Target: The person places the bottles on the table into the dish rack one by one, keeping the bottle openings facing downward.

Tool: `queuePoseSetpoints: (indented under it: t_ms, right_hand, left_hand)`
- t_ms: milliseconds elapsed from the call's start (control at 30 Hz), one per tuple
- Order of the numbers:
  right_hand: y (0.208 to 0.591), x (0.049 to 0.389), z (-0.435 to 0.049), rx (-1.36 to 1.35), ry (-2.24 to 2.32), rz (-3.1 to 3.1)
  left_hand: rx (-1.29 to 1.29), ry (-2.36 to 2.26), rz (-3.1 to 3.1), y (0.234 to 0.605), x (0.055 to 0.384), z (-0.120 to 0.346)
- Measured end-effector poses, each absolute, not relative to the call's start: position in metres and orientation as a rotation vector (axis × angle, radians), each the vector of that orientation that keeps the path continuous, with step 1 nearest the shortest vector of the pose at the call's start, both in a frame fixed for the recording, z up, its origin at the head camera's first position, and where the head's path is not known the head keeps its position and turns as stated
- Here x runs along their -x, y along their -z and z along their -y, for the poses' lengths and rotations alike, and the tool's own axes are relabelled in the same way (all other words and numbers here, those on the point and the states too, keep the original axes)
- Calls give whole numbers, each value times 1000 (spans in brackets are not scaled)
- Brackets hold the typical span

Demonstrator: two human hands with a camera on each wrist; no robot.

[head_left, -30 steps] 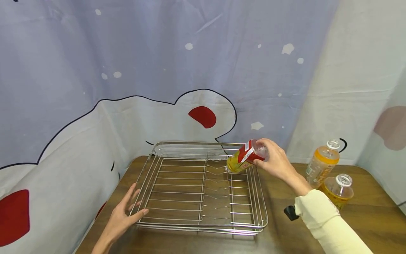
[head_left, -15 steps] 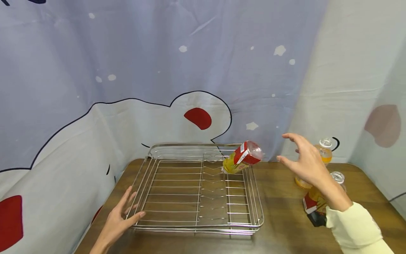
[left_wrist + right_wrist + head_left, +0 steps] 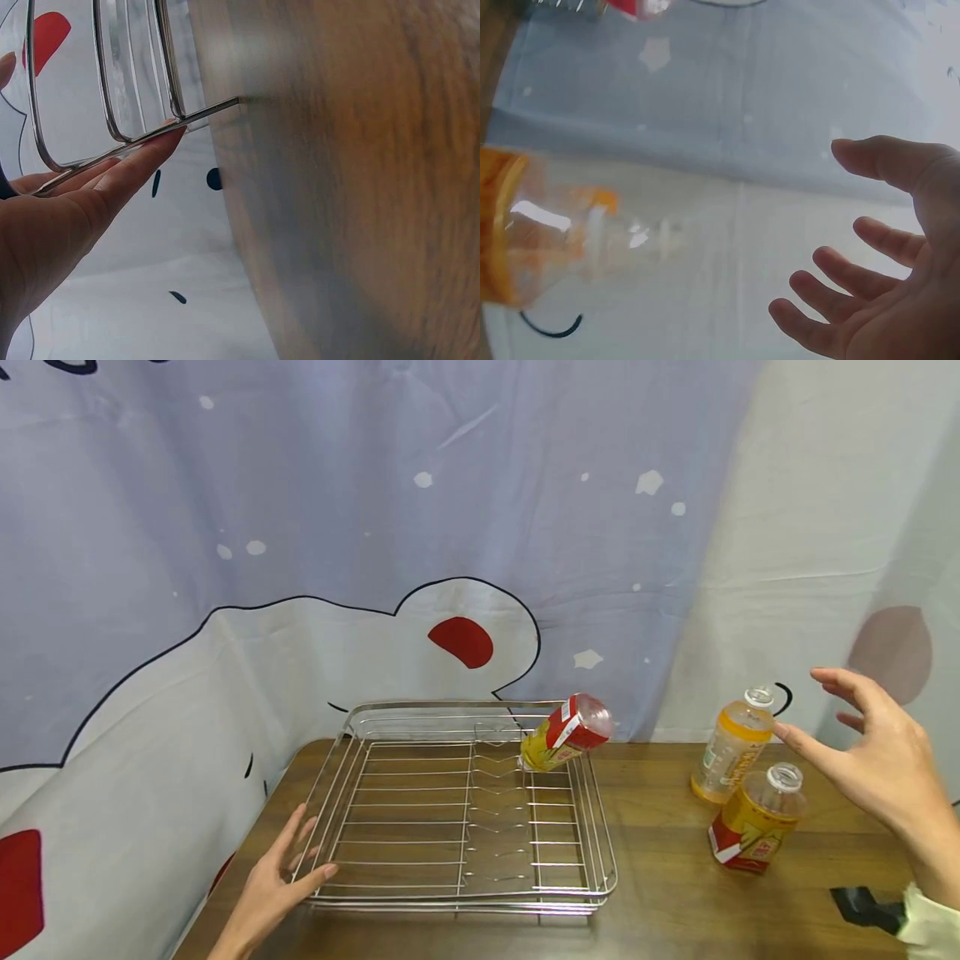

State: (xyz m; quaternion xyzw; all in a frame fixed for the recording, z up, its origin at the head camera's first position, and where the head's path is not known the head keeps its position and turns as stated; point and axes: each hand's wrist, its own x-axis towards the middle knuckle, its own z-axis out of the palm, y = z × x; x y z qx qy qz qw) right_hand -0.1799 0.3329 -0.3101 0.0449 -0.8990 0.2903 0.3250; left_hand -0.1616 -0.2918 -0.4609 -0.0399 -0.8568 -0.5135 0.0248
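A silver wire dish rack (image 3: 463, 777) stands on the table. My left hand (image 3: 273, 877) rests against its left side, with fairly straight fingers along the outside and the thumb over the rim. In the left wrist view, those fingers (image 3: 146, 161) touch the wires from outside. A plastic bottle with a red and yellow label (image 3: 566, 732) leans neck down in the rack's back right part. My right hand (image 3: 888, 756) is in the air at the far right, fingers spread, holding nothing. Left of it stand a clear bottle with orange bands (image 3: 733, 745) and a second red-and-yellow-labelled bottle (image 3: 757, 818).
The wooden table (image 3: 660, 877) ends at a patterned curtain (image 3: 420, 643) behind and at both sides. A black strap (image 3: 866, 908) hangs by the right sleeve (image 3: 933, 922). Wavy wire dividers run down the rack's middle.
My right hand has let go of the labelled bottle, which stays tilted in the rack. It has moved right, past the two standing bottles. The left hand has kept its place on the rack.
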Motion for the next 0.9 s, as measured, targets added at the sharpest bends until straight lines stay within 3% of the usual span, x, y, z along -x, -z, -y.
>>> queuePoseSetpoints:
  t_ms: [200, 633, 900]
  right_hand:
    - [341, 176, -356, -65, -926, 2417]
    - [444, 165, -385, 52, -1322, 2502]
    - [475, 167, -385, 115, -1405, 2609]
  left_hand:
    - [75, 1596, 2677, 461, 161, 291]
    - [80, 1605, 2671, 461, 160, 292]
    - [100, 1603, 2665, 460, 161, 292]
